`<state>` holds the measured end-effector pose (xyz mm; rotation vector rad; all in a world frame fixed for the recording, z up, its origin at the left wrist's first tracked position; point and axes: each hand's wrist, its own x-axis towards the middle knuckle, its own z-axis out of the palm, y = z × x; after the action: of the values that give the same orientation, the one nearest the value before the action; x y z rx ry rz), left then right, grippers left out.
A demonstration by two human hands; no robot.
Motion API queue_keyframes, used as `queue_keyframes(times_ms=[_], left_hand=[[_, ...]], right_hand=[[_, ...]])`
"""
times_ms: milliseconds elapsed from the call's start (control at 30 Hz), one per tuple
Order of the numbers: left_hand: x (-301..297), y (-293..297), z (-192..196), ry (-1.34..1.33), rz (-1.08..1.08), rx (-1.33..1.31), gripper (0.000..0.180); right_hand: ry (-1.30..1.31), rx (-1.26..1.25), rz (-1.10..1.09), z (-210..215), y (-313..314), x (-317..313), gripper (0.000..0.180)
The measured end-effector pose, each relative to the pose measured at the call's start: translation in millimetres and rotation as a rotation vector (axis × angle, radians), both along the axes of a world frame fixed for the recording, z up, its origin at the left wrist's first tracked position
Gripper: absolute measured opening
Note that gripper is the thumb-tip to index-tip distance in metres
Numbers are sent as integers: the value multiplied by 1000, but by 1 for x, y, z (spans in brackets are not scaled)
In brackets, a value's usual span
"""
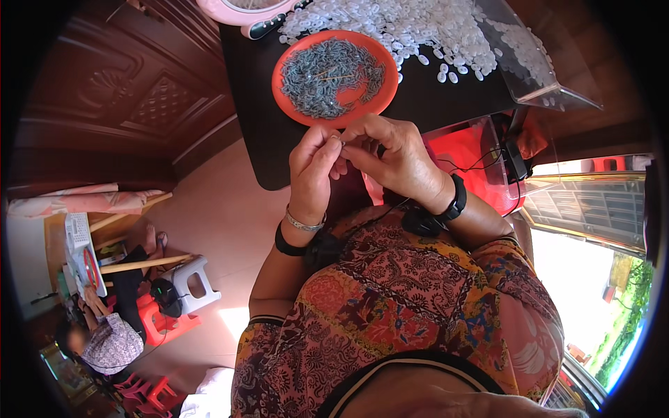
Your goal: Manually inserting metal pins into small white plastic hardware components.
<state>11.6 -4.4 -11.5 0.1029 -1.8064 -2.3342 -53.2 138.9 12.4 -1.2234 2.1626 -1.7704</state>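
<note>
My left hand (pixel 312 166) and my right hand (pixel 396 155) meet fingertip to fingertip over the table's near edge. Both are closed in a pinch around something very small, and I cannot make out what it is. Just beyond my fingers sits an orange-red plate (pixel 287 103) heaped with small, thin, grey-blue pieces (pixel 313 73). A few straw-coloured slivers lie on that heap. Behind and right of the plate spreads a large pile of small white oval pieces (pixel 446 35), some loose at its near side.
The dark table (pixel 254 104) carries a pink-rimmed object (pixel 240 17) at the far left and a clear plastic panel (pixel 557 94) at the right. Cables and a black adapter (pixel 514 160) hang beside a red container (pixel 481 167). Another person (pixel 115 341) sits at the left near a grey stool (pixel 198 287).
</note>
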Motion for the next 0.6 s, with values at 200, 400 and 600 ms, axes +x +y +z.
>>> queue_keyframes(times_ms=[200, 400, 600], left_hand=[[1, -4, -8, 5, 37, 43, 16], [-11, 4, -19, -26, 84, 54, 17], [-14, 5, -19, -60, 73, 51, 17]], right_hand=[[292, 126, -10, 7, 1, -20, 13], [635, 461, -103, 1, 5, -88, 11], [951, 685, -34, -14, -15, -110, 12]])
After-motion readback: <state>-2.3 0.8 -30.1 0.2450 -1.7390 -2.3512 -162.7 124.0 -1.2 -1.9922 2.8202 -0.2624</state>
